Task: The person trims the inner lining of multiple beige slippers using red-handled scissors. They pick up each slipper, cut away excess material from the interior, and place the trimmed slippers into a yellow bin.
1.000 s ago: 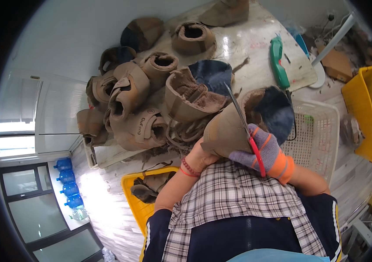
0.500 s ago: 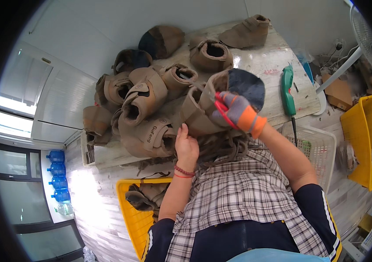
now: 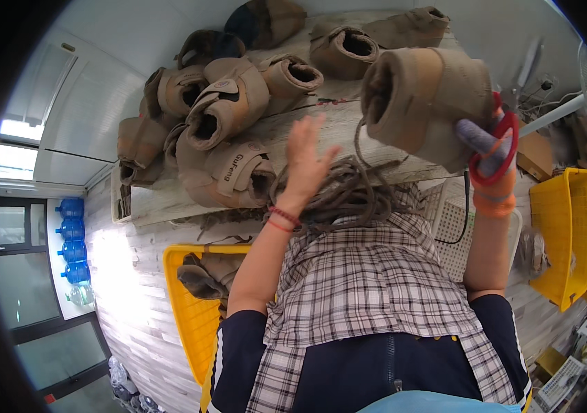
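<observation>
While your gloved right hand (image 3: 491,150) pinches the right end of a brown boot (image 3: 425,103), you hold it above the table (image 3: 341,118) in the upper right of the frame, its padded opening turned left; the red-handled scissors (image 3: 511,131) ride in that same hand, loops about it and blades upward, probably so one hand can carry both; some of its fingers are hidden; your bare left hand (image 3: 307,162), near centre, spreads its fingers wide around nothing, though I cannot tell whether it touches the cord bundle (image 3: 369,198) beside it; other boots (image 3: 228,103) crowd the upper left, seemingly bunched for working room; a yellow crate (image 3: 180,303) sits lower left.
</observation>
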A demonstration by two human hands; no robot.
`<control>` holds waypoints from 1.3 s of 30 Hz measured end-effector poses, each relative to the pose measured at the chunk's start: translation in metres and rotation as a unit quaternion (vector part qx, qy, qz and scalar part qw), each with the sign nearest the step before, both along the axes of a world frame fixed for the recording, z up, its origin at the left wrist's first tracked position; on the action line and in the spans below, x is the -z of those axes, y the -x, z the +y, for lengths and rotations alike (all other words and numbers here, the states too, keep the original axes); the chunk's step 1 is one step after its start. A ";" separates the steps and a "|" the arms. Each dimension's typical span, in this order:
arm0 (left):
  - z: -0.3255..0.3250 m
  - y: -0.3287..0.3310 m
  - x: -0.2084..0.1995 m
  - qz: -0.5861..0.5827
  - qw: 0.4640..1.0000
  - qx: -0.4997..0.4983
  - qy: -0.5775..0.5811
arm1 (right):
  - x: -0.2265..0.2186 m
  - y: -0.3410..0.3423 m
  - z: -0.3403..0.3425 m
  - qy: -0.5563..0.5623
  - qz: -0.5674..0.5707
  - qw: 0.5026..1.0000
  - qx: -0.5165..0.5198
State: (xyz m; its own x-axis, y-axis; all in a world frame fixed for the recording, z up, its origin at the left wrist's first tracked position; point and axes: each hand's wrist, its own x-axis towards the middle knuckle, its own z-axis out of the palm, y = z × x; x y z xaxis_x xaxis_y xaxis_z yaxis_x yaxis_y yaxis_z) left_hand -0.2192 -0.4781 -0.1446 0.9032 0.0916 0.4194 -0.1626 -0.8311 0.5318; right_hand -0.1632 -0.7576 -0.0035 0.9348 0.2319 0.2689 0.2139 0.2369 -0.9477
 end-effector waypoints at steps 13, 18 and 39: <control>0.039 0.162 0.079 0.178 0.980 0.084 -0.004 | 0.047 0.008 -0.048 0.046 -0.025 0.987 0.152; 0.085 0.172 0.186 0.281 0.922 -0.120 0.239 | 0.047 0.004 -0.033 0.107 -0.064 0.982 0.145; 0.025 0.124 -0.065 -0.058 0.930 -0.321 -0.169 | 0.104 -0.047 0.008 0.264 -0.065 0.955 0.116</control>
State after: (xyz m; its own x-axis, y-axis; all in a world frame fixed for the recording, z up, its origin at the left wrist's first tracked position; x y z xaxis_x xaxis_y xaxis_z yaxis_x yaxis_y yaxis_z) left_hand -0.3429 -0.4527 -0.0796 0.6548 0.4408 0.6139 0.3843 -0.8936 0.2318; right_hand -0.1159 -0.7496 -0.1078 0.9441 0.1574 0.2896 0.3269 -0.3346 -0.8838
